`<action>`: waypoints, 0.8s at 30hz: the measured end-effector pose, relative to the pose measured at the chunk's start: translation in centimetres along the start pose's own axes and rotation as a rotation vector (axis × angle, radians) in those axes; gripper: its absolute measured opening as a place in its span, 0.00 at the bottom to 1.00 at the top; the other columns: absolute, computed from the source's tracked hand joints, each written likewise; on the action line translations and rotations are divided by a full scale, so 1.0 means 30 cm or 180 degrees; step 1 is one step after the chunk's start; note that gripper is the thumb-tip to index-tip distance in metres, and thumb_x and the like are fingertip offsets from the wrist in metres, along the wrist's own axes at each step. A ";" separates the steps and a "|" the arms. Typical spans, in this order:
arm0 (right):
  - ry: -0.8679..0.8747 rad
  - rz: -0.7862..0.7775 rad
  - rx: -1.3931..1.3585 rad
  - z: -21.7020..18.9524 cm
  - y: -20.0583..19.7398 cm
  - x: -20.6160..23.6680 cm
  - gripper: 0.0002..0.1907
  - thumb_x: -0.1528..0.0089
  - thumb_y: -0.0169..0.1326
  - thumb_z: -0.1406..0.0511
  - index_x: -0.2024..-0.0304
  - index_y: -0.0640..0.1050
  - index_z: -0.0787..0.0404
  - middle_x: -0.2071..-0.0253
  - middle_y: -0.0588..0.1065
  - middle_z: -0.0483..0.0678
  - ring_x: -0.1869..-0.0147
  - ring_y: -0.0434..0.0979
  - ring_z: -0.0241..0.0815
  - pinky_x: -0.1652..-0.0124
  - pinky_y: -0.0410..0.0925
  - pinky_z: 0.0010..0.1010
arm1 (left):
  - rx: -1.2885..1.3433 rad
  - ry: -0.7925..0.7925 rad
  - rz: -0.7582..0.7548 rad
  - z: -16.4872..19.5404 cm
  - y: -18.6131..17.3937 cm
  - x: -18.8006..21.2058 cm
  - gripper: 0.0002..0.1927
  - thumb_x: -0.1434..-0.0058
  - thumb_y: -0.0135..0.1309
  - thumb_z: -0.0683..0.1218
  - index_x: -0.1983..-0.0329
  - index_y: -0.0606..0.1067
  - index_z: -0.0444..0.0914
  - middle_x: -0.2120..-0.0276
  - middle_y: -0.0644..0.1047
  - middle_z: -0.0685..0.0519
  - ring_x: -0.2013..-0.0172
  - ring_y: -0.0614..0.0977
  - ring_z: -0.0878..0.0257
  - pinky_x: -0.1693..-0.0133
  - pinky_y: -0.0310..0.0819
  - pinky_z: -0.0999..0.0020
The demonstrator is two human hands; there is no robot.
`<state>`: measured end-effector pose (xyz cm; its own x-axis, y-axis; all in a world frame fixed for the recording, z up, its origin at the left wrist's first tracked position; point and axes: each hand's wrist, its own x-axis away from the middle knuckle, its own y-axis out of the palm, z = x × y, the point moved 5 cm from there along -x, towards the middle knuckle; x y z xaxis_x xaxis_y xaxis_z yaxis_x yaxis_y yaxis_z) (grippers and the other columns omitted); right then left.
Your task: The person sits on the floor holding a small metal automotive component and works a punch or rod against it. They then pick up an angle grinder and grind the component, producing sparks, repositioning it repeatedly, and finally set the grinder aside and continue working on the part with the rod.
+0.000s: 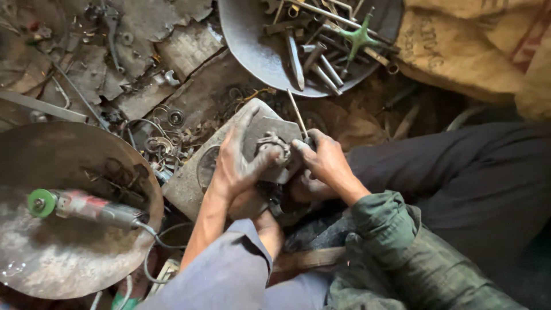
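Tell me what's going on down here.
A person sits on a cluttered workshop floor. The left hand presses down on a grey metal plate, while the right hand holds a thin rod against a small metal part on it. An angle grinder lies in a pan nearby.

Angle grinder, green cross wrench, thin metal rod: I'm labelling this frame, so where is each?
Angle grinder [94, 208]: head view, on its red body.
Green cross wrench [359, 37]: head view, on its hub.
Thin metal rod [297, 112]: head view, mid-shaft above the right hand [324, 162].
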<state>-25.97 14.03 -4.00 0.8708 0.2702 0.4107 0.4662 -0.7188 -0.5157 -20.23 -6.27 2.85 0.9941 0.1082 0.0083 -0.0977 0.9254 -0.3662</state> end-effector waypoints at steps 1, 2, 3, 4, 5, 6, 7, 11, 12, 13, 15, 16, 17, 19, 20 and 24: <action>-0.0075 0.0050 -0.0150 0.002 0.004 0.004 0.19 0.39 0.58 0.54 0.57 0.79 0.63 0.67 0.80 0.58 0.61 0.83 0.55 0.61 0.72 0.43 | -0.0206 0.0071 -0.0076 0.027 0.003 0.015 0.55 0.51 0.70 0.59 0.25 0.58 0.35 0.39 0.73 0.39 0.37 0.75 0.48 0.35 0.66 0.59; -0.0167 0.0078 -0.0145 0.002 0.006 0.006 0.19 0.39 0.58 0.54 0.57 0.79 0.63 0.66 0.80 0.58 0.60 0.83 0.55 0.60 0.72 0.43 | -0.0413 0.0153 -0.0152 0.051 0.007 0.025 0.58 0.55 0.72 0.58 0.25 0.57 0.35 0.42 0.73 0.39 0.41 0.76 0.46 0.37 0.66 0.58; -0.0257 0.0104 -0.0144 0.002 0.008 0.006 0.20 0.38 0.58 0.54 0.57 0.79 0.64 0.65 0.80 0.59 0.59 0.82 0.56 0.60 0.72 0.43 | -0.0789 0.0654 -0.0018 0.093 0.013 0.032 0.58 0.56 0.72 0.58 0.26 0.56 0.36 0.41 0.72 0.38 0.40 0.75 0.44 0.38 0.65 0.54; -0.0353 0.0126 -0.0146 0.000 0.009 0.004 0.20 0.38 0.58 0.54 0.58 0.79 0.65 0.64 0.80 0.60 0.58 0.82 0.56 0.59 0.72 0.43 | -0.1161 0.1161 0.0112 0.130 0.027 0.039 0.57 0.56 0.71 0.57 0.27 0.56 0.37 0.40 0.70 0.37 0.40 0.74 0.42 0.38 0.63 0.50; -0.0158 0.0039 -0.0085 0.013 0.014 -0.002 0.20 0.38 0.58 0.53 0.58 0.78 0.65 0.64 0.80 0.61 0.59 0.83 0.57 0.59 0.72 0.43 | -0.1528 0.1684 0.0245 0.162 0.041 0.051 0.56 0.57 0.71 0.56 0.28 0.56 0.37 0.39 0.69 0.35 0.40 0.73 0.39 0.38 0.60 0.46; 0.0030 -0.0046 -0.0023 0.023 0.020 -0.008 0.21 0.38 0.58 0.53 0.59 0.78 0.65 0.65 0.80 0.61 0.59 0.83 0.57 0.59 0.72 0.44 | -0.1352 0.1380 0.0150 0.152 0.048 0.042 0.54 0.54 0.71 0.56 0.28 0.58 0.38 0.39 0.69 0.36 0.41 0.74 0.40 0.40 0.66 0.49; 0.0218 -0.0132 0.0039 0.034 0.025 -0.013 0.21 0.38 0.58 0.53 0.60 0.77 0.66 0.65 0.80 0.62 0.60 0.83 0.58 0.59 0.72 0.44 | -0.1175 0.1076 0.0055 0.138 0.055 0.032 0.51 0.51 0.71 0.55 0.28 0.59 0.38 0.39 0.70 0.37 0.41 0.75 0.41 0.42 0.71 0.52; -0.0160 0.0143 -0.0071 0.025 0.031 -0.013 0.21 0.38 0.59 0.53 0.60 0.77 0.66 0.64 0.78 0.66 0.56 0.79 0.65 0.59 0.70 0.49 | -0.1154 0.0969 -0.0229 0.114 0.059 -0.003 0.41 0.46 0.70 0.55 0.33 0.65 0.39 0.44 0.73 0.40 0.45 0.78 0.44 0.46 0.77 0.55; -0.0172 0.0204 -0.0077 0.028 0.038 -0.004 0.21 0.39 0.60 0.53 0.60 0.77 0.66 0.64 0.78 0.66 0.56 0.79 0.67 0.59 0.70 0.50 | -0.1273 0.0886 -0.0358 0.104 0.058 -0.017 0.39 0.45 0.69 0.55 0.34 0.67 0.39 0.45 0.74 0.41 0.46 0.79 0.44 0.46 0.77 0.55; -0.0183 0.0273 -0.0068 0.035 0.043 0.006 0.22 0.39 0.60 0.53 0.61 0.76 0.67 0.64 0.78 0.67 0.56 0.79 0.68 0.59 0.70 0.51 | -0.1354 0.0809 -0.0457 0.097 0.061 -0.030 0.37 0.44 0.68 0.55 0.36 0.68 0.39 0.46 0.74 0.41 0.46 0.79 0.45 0.47 0.77 0.56; -0.0242 0.0382 0.0078 0.045 0.055 0.033 0.21 0.40 0.60 0.53 0.58 0.76 0.65 0.65 0.78 0.67 0.58 0.78 0.70 0.60 0.70 0.54 | -0.1459 0.0674 -0.0606 0.088 0.067 -0.058 0.32 0.42 0.67 0.56 0.39 0.70 0.40 0.48 0.76 0.42 0.48 0.81 0.46 0.48 0.78 0.56; -0.0268 0.0450 0.0153 0.047 0.056 0.045 0.22 0.40 0.60 0.54 0.57 0.75 0.65 0.65 0.77 0.68 0.59 0.77 0.71 0.60 0.69 0.55 | -0.1490 0.0611 -0.0663 0.086 0.069 -0.073 0.30 0.41 0.67 0.56 0.41 0.72 0.40 0.49 0.77 0.42 0.49 0.81 0.46 0.48 0.78 0.56; -0.0282 0.0419 0.0151 0.049 0.058 0.053 0.21 0.40 0.60 0.54 0.57 0.75 0.65 0.66 0.78 0.67 0.59 0.77 0.71 0.61 0.70 0.56 | -0.1506 0.0570 -0.0712 0.086 0.080 -0.085 0.28 0.40 0.66 0.56 0.42 0.73 0.40 0.50 0.78 0.43 0.50 0.82 0.46 0.49 0.78 0.57; -0.0337 0.0280 0.0124 0.052 0.070 0.061 0.21 0.39 0.59 0.54 0.56 0.73 0.65 0.67 0.78 0.67 0.61 0.78 0.70 0.61 0.70 0.56 | -0.1505 0.0368 -0.0749 0.082 0.087 -0.105 0.24 0.39 0.65 0.56 0.45 0.76 0.40 0.52 0.80 0.44 0.51 0.83 0.47 0.49 0.79 0.57; -0.0295 0.0333 0.0231 0.050 0.065 0.062 0.21 0.39 0.59 0.54 0.56 0.73 0.65 0.67 0.78 0.67 0.61 0.77 0.71 0.61 0.69 0.57 | -0.1517 0.0254 -0.0766 0.078 0.091 -0.111 0.22 0.38 0.64 0.57 0.47 0.77 0.41 0.53 0.81 0.44 0.52 0.83 0.47 0.50 0.79 0.57; -0.0066 0.0216 0.0439 0.042 0.057 0.054 0.21 0.40 0.60 0.55 0.56 0.73 0.64 0.68 0.77 0.67 0.61 0.77 0.71 0.62 0.69 0.58 | -0.1245 0.0463 -0.0355 0.097 0.071 -0.093 0.22 0.35 0.63 0.57 0.47 0.78 0.39 0.53 0.81 0.44 0.51 0.84 0.46 0.48 0.78 0.56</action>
<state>-23.57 14.06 -5.16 0.9034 0.2382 0.3564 0.4219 -0.6414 -0.6408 -23.36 -3.53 4.74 0.9966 -0.0629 -0.0532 0.0082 0.7181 -0.6959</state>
